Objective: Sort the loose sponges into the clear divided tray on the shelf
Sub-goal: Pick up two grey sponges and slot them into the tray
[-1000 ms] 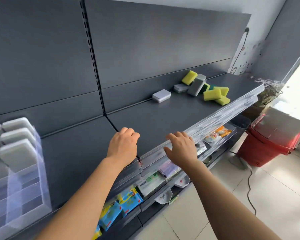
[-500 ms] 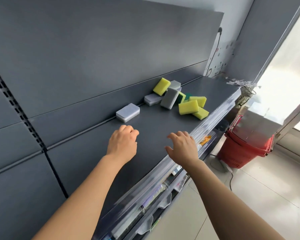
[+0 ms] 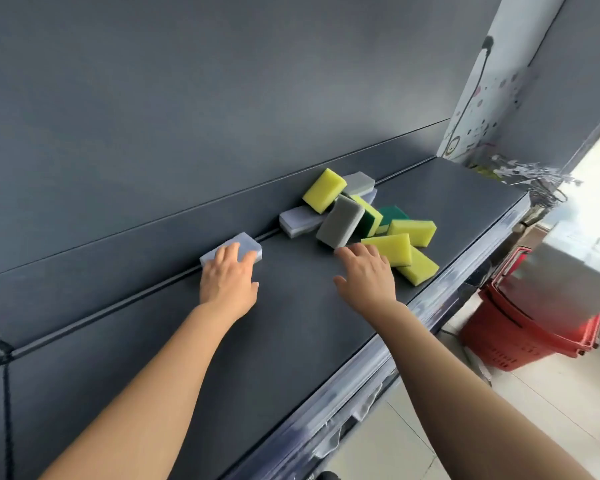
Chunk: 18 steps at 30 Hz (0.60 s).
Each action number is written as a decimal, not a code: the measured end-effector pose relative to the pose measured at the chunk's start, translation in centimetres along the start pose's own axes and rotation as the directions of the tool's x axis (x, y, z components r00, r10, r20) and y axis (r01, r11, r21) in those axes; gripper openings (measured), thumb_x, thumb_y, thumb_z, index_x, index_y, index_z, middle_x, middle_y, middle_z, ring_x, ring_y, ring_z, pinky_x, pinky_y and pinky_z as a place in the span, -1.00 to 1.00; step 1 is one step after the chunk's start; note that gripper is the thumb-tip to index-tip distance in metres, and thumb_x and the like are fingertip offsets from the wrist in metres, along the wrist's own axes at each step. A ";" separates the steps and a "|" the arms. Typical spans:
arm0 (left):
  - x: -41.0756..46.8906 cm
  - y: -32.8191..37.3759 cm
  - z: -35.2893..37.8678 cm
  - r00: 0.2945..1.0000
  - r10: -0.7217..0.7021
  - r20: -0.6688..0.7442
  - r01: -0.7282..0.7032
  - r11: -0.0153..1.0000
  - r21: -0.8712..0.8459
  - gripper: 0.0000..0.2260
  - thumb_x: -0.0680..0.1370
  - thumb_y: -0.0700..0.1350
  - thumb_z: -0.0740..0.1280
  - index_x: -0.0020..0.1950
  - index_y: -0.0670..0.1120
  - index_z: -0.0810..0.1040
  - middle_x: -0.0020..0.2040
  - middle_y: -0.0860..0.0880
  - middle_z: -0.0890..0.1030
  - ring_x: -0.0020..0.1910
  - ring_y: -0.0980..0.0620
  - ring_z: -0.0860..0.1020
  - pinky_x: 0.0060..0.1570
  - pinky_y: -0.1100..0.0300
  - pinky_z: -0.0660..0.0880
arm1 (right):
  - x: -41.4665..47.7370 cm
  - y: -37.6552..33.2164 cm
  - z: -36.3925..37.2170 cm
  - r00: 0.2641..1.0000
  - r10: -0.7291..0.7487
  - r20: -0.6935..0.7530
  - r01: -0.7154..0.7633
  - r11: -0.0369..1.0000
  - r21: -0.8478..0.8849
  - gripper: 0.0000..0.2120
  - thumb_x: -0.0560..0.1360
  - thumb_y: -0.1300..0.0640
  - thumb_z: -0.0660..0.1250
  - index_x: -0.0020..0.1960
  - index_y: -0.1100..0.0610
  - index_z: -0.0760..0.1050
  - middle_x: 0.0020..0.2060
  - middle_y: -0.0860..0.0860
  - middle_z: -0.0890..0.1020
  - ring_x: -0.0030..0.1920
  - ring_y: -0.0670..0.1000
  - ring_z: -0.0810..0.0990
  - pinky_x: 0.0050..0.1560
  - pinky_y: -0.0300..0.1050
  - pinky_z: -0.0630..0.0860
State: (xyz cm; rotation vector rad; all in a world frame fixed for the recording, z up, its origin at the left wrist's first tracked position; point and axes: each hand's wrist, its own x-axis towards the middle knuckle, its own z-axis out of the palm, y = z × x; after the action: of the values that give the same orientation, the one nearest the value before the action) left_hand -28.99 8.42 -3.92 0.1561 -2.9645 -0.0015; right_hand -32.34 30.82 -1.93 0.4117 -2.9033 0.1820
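left hand (image 3: 227, 278) is gripping a pale sponge (image 3: 246, 242), fingers curling over its top and thumb pressing on its near face. this sponge is lying alone at the back of the shelf (image 3: 291, 323), against the rear panel. right hand (image 3: 366, 275) is hovering with fingers spread apart, holding nothing, fingertips just beside a tilted grey sponge (image 3: 340, 221) and a yellow sponge (image 3: 390, 245). the remaining sponges are lying heaped together on the shelf, right of the pale one. a red basket (image 3: 520, 341) is standing on the floor.
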 end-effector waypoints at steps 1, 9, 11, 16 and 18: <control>0.6 0.3 0.4 0.999 -0.039 0.007 0.039 0.999 0.012 -0.49 0.51 0.10 0.30 0.41 0.03 0.24 0.44 -0.09 0.23 0.40 -0.07 0.20 0.27 0.03 0.26 | 1.1 0.6 0.1 1.000 -0.027 0.000 0.027 1.000 -0.012 -0.58 0.45 0.05 0.31 0.29 0.03 0.37 0.22 0.02 0.44 0.27 0.09 0.33 0.15 -0.05 0.29; 3.6 2.3 2.0 0.964 -0.264 0.015 0.263 0.963 0.056 -0.38 0.47 0.23 0.29 0.43 0.04 0.17 0.31 -0.02 0.34 0.30 -0.05 0.28 0.20 0.01 0.29 | 8.4 3.0 0.9 0.941 -0.326 0.094 0.334 0.938 -0.090 -0.51 0.49 0.22 0.17 0.41 0.04 0.27 0.52 0.06 0.07 0.52 0.10 -0.10 0.47 0.03 -0.18; 3.8 2.7 1.7 0.954 -0.301 -0.001 0.301 0.952 0.063 -0.40 0.41 0.26 0.35 0.34 0.03 0.28 0.22 0.00 0.37 0.22 -0.03 0.32 0.11 0.05 0.33 | 9.6 3.0 1.4 0.918 -0.370 0.146 0.386 0.917 -0.102 -0.50 0.52 0.20 0.14 0.45 0.04 0.22 0.53 0.09 0.00 0.52 0.11 -0.14 0.47 0.05 -0.26; 4.3 3.1 1.0 0.922 -0.382 0.066 0.380 0.924 0.035 -0.43 0.32 0.31 0.39 0.19 0.01 0.46 0.16 0.01 0.37 0.19 -0.03 0.31 0.11 0.11 0.30 | 11.4 2.6 2.4 0.894 -0.394 0.214 0.429 0.891 -0.151 -0.54 0.56 0.15 0.13 0.44 0.07 0.21 0.50 0.16 0.10 0.48 0.16 0.03 0.44 0.01 0.00; 3.9 3.2 1.2 0.922 -0.383 0.066 0.382 0.924 0.020 -0.43 0.33 0.32 0.38 0.21 0.02 0.46 0.18 0.02 0.37 0.21 -0.02 0.30 0.12 0.11 0.27 | 11.7 2.3 2.4 0.884 -0.428 0.187 0.461 0.862 -0.209 -0.61 0.52 0.16 0.15 0.35 0.08 0.31 0.35 0.16 0.34 0.32 0.18 0.23 0.28 -0.02 0.17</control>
State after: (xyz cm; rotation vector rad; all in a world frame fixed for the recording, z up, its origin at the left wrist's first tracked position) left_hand -33.39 11.13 -4.40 0.7482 -2.9472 -0.0477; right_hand -44.41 29.64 -1.95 1.0652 -2.8047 -0.2907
